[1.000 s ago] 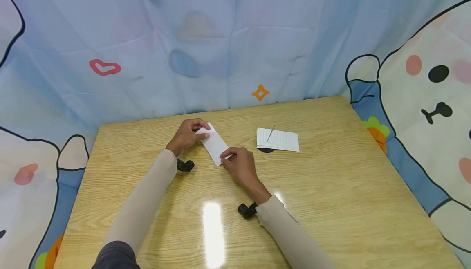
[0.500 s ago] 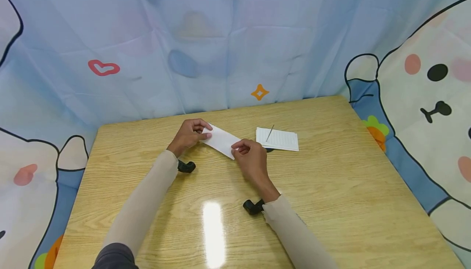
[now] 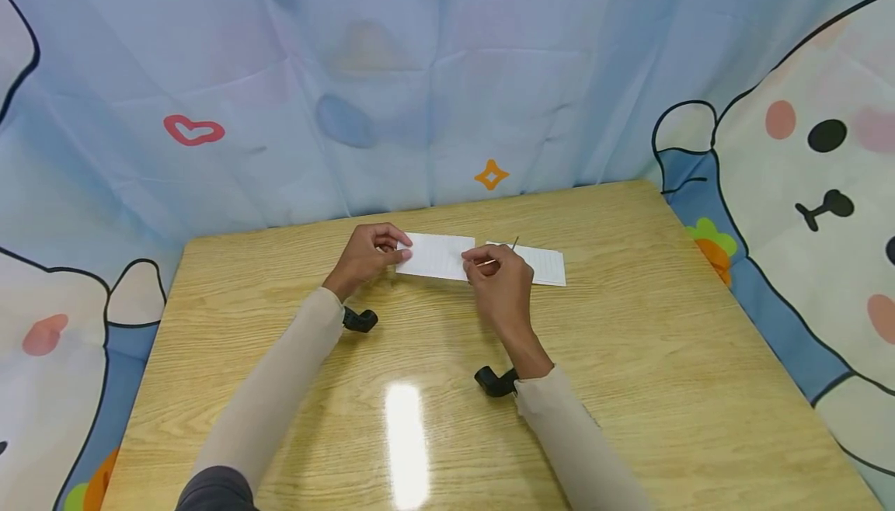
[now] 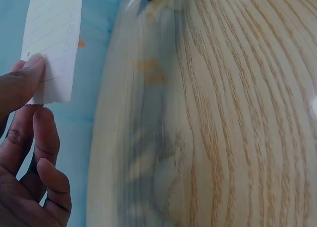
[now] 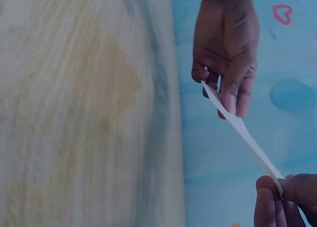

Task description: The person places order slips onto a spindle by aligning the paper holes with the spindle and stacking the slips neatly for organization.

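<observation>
A small white sheet of lined paper [image 3: 435, 256] is stretched between both hands above the back of the table. My left hand [image 3: 367, 256] pinches its left end between thumb and fingers; the left wrist view shows printed lines on the sheet [image 4: 55, 34] and a ragged short edge by the thumb. At the other end, my right hand [image 3: 505, 286] pinches the paper's right edge. Seen nearly edge-on in the right wrist view, the sheet [image 5: 242, 130] runs slantwise from hand to hand. Behind the right hand lies a stack of lined paper [image 3: 550, 265], partly covered by that hand.
A thin stick-like object [image 3: 516, 242] rests on the stack, mostly hidden. The wooden table [image 3: 405, 356] ends at a blue patterned curtain [image 3: 391, 161] close behind the hands. Black wrist-worn devices [image 3: 495, 381] sit at both wrists.
The paper has turned from a steep slant to nearly level, its lined face now showing. My right hand has moved right and slightly up, covering part of the stack; the left stays nearly in place.
</observation>
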Demonstrator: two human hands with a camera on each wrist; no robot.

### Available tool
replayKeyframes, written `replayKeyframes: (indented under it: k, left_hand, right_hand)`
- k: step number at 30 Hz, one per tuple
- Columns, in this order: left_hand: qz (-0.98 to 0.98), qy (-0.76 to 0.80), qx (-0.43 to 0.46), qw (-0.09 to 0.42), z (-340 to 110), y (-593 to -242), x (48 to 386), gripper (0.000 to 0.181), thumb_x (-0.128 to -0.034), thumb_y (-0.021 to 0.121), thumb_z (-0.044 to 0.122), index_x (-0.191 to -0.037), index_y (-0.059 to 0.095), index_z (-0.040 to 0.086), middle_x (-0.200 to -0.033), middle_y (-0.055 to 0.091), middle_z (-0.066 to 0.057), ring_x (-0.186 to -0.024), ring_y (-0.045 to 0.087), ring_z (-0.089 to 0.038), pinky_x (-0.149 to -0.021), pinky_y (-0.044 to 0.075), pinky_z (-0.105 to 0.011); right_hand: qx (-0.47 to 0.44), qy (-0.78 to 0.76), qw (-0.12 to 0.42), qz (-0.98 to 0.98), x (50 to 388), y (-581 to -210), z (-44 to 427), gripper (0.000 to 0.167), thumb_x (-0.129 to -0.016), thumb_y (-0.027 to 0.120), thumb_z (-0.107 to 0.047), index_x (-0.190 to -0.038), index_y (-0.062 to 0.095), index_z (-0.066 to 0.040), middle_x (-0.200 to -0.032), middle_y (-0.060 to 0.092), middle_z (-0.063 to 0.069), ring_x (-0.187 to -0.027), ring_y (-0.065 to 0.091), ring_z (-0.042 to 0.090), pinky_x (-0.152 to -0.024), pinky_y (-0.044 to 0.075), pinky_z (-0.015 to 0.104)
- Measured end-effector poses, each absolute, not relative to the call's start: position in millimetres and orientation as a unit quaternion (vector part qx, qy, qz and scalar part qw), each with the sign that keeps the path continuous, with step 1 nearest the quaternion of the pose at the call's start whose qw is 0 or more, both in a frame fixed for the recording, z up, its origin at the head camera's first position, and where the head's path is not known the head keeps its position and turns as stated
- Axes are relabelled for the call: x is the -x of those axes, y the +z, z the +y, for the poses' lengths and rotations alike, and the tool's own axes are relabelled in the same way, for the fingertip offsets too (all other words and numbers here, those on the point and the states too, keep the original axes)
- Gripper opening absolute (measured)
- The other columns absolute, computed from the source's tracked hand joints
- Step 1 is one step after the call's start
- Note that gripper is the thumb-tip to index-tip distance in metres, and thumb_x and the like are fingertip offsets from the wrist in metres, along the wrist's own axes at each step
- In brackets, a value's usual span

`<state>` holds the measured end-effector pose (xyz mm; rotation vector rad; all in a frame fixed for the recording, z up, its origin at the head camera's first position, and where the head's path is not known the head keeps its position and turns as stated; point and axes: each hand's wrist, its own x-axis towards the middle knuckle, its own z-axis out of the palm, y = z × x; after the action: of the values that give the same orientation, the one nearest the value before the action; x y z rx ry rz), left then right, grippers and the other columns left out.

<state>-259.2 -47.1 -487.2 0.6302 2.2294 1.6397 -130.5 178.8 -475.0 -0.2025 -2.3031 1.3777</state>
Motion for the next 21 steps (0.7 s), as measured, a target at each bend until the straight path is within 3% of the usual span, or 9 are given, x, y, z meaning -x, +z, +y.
replayKeyframes:
  k: [5,12,17,21]
  left_hand:
    - [0.776,0.571,-0.223,0.149,-42.1,-483.1,256.5,0.021,-0.0965,0.081,0.019,-0.11,0.077,0.004,-0.101,0.072,-0.014,-0.088,0.065,-0.024,-0.082,0.051,-0.036]
    - [0.773,0.57,-0.239,0.14,-35.7,-477.2,253.7,0.016,-0.0969,0.081,0.02,-0.107,0.077,0.008,-0.101,0.074,-0.009,-0.089,0.066,-0.025,-0.078,0.052,-0.035]
    - [0.77,0.572,-0.248,0.139,-30.7,-472.3,251.3,0.015,-0.0971,0.081,0.021,-0.105,0.076,0.01,-0.098,0.075,-0.006,-0.087,0.065,-0.025,-0.08,0.053,-0.04]
    - [0.767,0.574,-0.251,0.137,-25.5,-467.4,249.8,0.014,-0.0966,0.081,0.021,-0.104,0.076,0.01,-0.094,0.074,-0.004,-0.088,0.065,-0.037,-0.078,0.051,-0.038]
  right_hand:
    - [0.074,0.504,0.233,-0.829,128.8,-464.0,188.6,0.006,-0.096,0.079,-0.007,-0.1,0.083,-0.008,-0.097,0.074,0.009,-0.077,0.075,0.023,-0.068,0.059,0.027]
    - [0.082,0.515,0.235,-0.82,127.1,-452.3,200.8,0.006,-0.097,0.078,-0.008,-0.1,0.083,-0.009,-0.099,0.074,0.009,-0.078,0.075,0.022,-0.062,0.055,0.021]
    - [0.086,0.527,0.238,-0.811,125.7,-447.1,207.9,0.007,-0.097,0.077,-0.005,-0.101,0.083,-0.008,-0.101,0.074,0.01,-0.077,0.076,0.024,-0.06,0.057,0.02]
    - [0.084,0.538,0.245,-0.802,124.9,-443.4,213.7,0.008,-0.096,0.076,-0.002,-0.101,0.082,-0.006,-0.101,0.073,0.012,-0.076,0.077,0.029,-0.062,0.058,0.018]
